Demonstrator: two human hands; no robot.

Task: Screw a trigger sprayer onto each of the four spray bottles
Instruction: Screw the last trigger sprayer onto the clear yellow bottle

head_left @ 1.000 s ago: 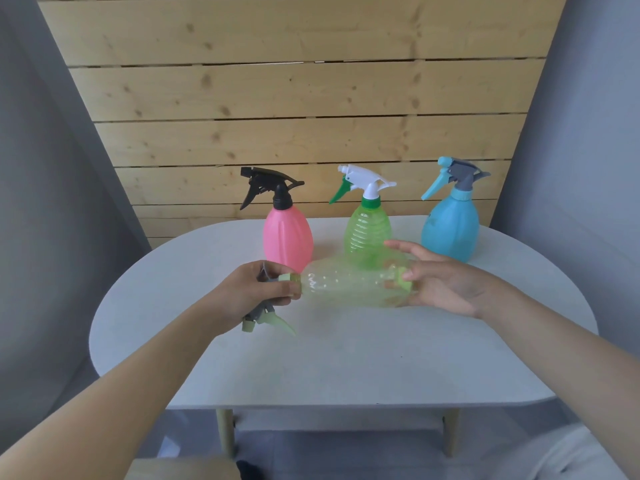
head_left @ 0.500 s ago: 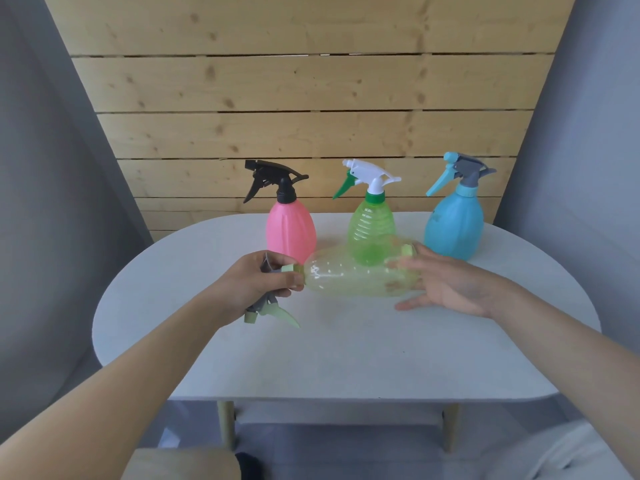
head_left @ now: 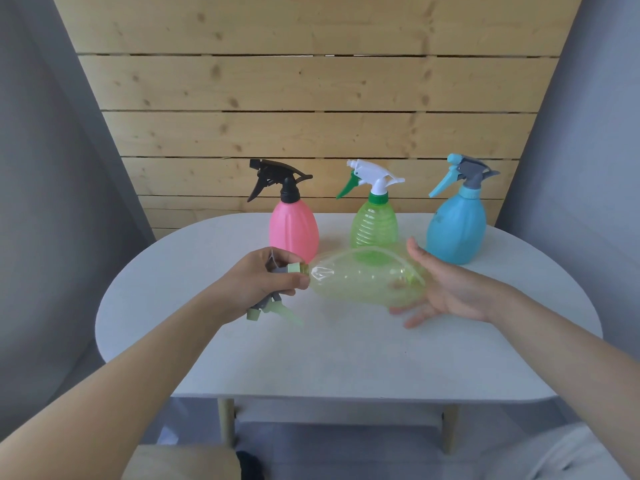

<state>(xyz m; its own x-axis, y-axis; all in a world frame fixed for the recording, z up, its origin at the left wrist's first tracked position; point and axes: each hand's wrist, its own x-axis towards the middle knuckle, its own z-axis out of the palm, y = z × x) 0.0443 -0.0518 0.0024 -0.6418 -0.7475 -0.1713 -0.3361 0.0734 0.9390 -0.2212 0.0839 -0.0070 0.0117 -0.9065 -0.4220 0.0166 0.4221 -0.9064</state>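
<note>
The left hand [head_left: 258,284] is curling its fingers and thumb around a grey and pale green trigger sprayer [head_left: 273,299], gripping it at the collar where it is meeting the neck of a clear yellow-green bottle [head_left: 363,278]; the lever is sticking out below the fist. That bottle is lying on its side in the air above the middle of the tabletop [head_left: 346,358], neck toward the left. The right hand [head_left: 446,289] is resting against the bottle's base with its fingers spread and nearly straight, the thumb pointing up, holding nothing in a grip. Along the far edge of the tabletop three finished bottles are standing upright in a row: a pink bottle [head_left: 294,230] with a black sprayer at the left, a green ribbed bottle [head_left: 374,223] with a white and green sprayer just behind the held one, and a blue bottle [head_left: 455,230] with a grey and blue sprayer at the right. A wooden plank wall [head_left: 311,98] is rising behind the table.
</note>
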